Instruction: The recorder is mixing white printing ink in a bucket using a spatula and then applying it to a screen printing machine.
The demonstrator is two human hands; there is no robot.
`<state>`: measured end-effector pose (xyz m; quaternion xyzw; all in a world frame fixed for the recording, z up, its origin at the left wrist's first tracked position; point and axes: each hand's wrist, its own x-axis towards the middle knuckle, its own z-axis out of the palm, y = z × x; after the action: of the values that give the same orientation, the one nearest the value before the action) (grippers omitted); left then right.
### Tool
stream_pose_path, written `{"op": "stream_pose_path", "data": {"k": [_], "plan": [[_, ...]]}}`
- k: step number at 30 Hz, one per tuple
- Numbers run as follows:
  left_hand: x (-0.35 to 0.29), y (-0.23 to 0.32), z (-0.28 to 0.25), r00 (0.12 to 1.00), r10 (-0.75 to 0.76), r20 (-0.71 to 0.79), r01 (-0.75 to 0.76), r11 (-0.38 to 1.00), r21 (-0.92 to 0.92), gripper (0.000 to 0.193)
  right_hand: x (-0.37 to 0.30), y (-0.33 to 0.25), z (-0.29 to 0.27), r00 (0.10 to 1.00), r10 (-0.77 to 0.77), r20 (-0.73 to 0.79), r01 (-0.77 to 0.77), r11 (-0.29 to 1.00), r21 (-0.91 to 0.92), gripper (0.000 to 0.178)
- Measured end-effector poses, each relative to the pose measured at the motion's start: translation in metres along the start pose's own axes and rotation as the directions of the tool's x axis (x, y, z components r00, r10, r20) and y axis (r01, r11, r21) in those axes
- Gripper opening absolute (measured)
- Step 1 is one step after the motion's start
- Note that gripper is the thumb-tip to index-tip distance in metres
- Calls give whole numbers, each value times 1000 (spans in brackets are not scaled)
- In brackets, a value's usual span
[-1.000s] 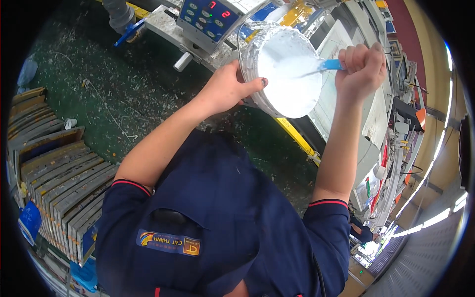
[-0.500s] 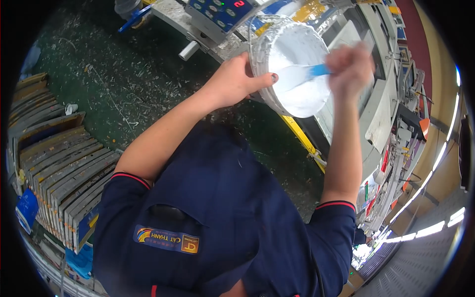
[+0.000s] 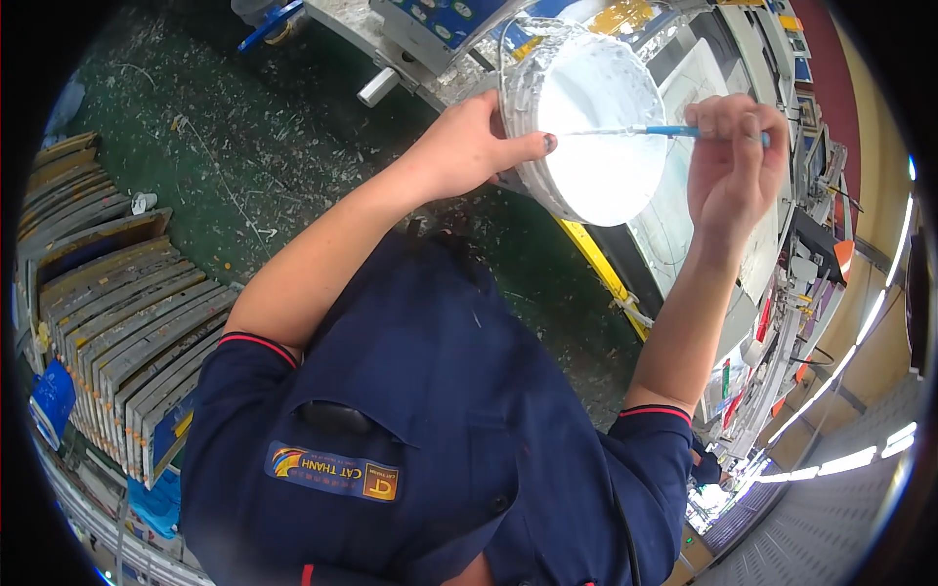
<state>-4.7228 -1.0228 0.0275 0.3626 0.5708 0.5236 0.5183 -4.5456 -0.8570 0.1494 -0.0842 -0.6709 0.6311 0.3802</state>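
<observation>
A white bucket (image 3: 535,101) is tilted toward me, its wall and rim smeared with thick white paste (image 3: 611,176). My left hand (image 3: 477,146) grips the bucket's near-left side, thumb over the rim and fingers behind the wall. In my right hand (image 3: 740,146), just right of the bucket's mouth, is the blue handle of a spatula (image 3: 667,130). Its pale blade, seen nearly edge-on, reaches left across the opening toward my left thumb. The fingers of my right hand are curled around the handle. The blade's tip is hard to make out against the bright paste.
Behind the bucket stands a machine with a blue control panel (image 3: 430,20). A metal bar end (image 3: 379,87) juts from its frame. Many flat frames (image 3: 147,361) stand in a row at left. A yellow rail (image 3: 596,262) runs below the bucket. The green floor (image 3: 215,117) is spattered.
My right hand has moved right, drawing the spatula partly out of the bucket and turning its blade edge-on. The left hand keeps its hold on the bucket.
</observation>
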Motion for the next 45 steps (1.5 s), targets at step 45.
{"op": "stream_pose_path", "data": {"k": [45], "plan": [[4, 8, 0, 990, -88, 109, 83, 995, 49, 64, 0, 41, 21, 982, 130, -136, -158, 962, -221, 31]]}}
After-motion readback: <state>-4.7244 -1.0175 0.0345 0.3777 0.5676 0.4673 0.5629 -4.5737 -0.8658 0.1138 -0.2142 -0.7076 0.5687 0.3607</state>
